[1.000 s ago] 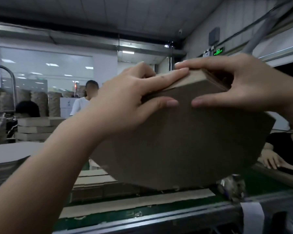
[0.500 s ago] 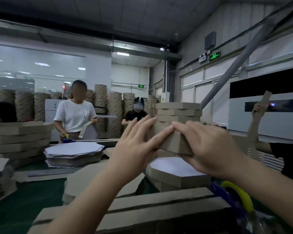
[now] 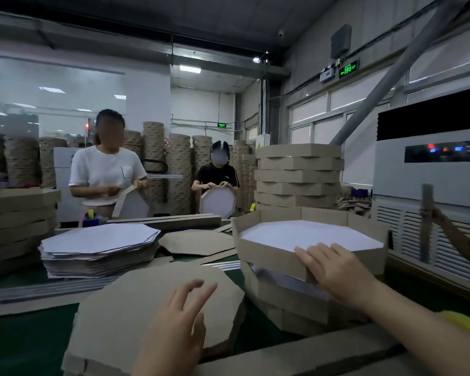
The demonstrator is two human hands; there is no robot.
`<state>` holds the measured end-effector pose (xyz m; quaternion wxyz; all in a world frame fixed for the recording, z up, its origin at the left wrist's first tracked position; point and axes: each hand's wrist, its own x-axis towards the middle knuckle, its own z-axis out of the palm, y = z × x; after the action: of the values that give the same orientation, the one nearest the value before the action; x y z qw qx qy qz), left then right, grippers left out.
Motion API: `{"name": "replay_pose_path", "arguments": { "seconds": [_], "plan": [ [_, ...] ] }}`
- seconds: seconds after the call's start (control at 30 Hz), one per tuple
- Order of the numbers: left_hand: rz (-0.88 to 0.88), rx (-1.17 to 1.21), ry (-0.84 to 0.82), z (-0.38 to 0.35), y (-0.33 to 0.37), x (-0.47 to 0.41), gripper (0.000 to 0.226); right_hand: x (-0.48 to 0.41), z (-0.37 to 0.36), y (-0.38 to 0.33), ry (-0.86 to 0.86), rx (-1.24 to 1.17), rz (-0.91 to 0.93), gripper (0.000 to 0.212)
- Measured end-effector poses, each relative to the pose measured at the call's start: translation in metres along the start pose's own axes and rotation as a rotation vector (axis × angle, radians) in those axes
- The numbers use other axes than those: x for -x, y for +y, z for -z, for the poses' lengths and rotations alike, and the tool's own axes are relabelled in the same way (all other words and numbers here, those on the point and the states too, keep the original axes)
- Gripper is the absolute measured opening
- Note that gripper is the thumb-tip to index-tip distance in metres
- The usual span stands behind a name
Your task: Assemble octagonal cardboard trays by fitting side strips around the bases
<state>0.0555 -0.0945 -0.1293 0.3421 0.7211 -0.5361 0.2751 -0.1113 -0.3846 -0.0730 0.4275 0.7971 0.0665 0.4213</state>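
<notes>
Down on the green bench (image 3: 25,348), left hand (image 3: 174,329) hovers spread; right hand (image 3: 334,275) grips the tray (image 3: 266,257).

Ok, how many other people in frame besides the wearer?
3: person in white shirt across the table, left; person in black beside them, holding a tray; an arm at the right edge. More may be hidden.
</notes>
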Motion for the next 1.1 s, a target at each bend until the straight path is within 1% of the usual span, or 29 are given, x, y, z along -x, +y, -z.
{"name": "replay_pose_path", "arguments": {
  "seconds": [0.03,0.1,0.13,0.2,0.27,0.37,0.47,0.6,0.7,0.8,0.87,0.9,0.97,1.07,1.1],
  "plan": [
    [0.000,0.004,0.009,-0.003,-0.004,0.001,0.069,0.005,-0.010,-0.004,-0.046,-0.010,-0.021,0.056],
    [0.003,0.021,0.039,-0.007,-0.007,0.002,0.058,0.012,-0.025,-0.011,-0.140,-0.042,-0.081,0.072],
    [0.002,0.029,0.048,-0.008,-0.007,0.003,0.053,0.014,-0.029,-0.014,-0.168,-0.059,-0.122,0.077],
    [0.033,0.068,0.055,-0.010,-0.007,0.004,0.051,0.014,-0.031,-0.017,-0.205,-0.118,-0.208,0.084],
    [0.096,0.123,0.047,-0.012,-0.007,0.006,0.052,0.011,-0.029,-0.019,-0.276,-0.155,-0.201,0.084],
    [0.126,0.136,0.011,-0.014,-0.007,0.008,0.045,0.008,-0.025,-0.023,-0.395,-0.093,-0.084,0.080],
    [0.140,0.134,-0.041,-0.013,-0.005,0.011,0.038,0.001,-0.020,-0.024,-0.410,-0.076,-0.072,0.081],
    [0.157,0.123,-0.052,-0.010,-0.002,0.014,0.035,-0.010,-0.017,-0.020,-0.442,-0.028,-0.037,0.080],
    [0.182,0.128,-0.062,-0.010,-0.001,0.013,0.032,-0.012,-0.014,-0.022,-0.484,-0.065,-0.062,0.078],
    [0.166,0.154,-0.132,-0.011,0.004,0.012,0.030,-0.007,-0.014,-0.030,-0.526,-0.102,-0.082,0.078],
    [0.160,0.142,-0.155,-0.010,0.004,0.012,0.029,-0.005,-0.019,-0.033,-0.593,-0.121,-0.097,0.078],
    [0.166,0.139,-0.158,-0.010,0.003,0.012,0.028,-0.003,-0.022,-0.034,-0.618,-0.129,-0.114,0.077],
    [0.181,0.121,-0.177,-0.009,0.003,0.013,0.027,-0.002,-0.028,-0.034,-0.599,-0.134,-0.151,0.078],
    [0.194,0.089,-0.215,-0.008,0.004,0.013,0.026,-0.001,-0.034,-0.035,-0.707,-0.178,-0.209,0.075],
    [0.197,0.083,-0.231,-0.009,0.004,0.014,0.025,0.000,-0.034,-0.036,-0.714,-0.218,-0.238,0.074]
  ]
}}
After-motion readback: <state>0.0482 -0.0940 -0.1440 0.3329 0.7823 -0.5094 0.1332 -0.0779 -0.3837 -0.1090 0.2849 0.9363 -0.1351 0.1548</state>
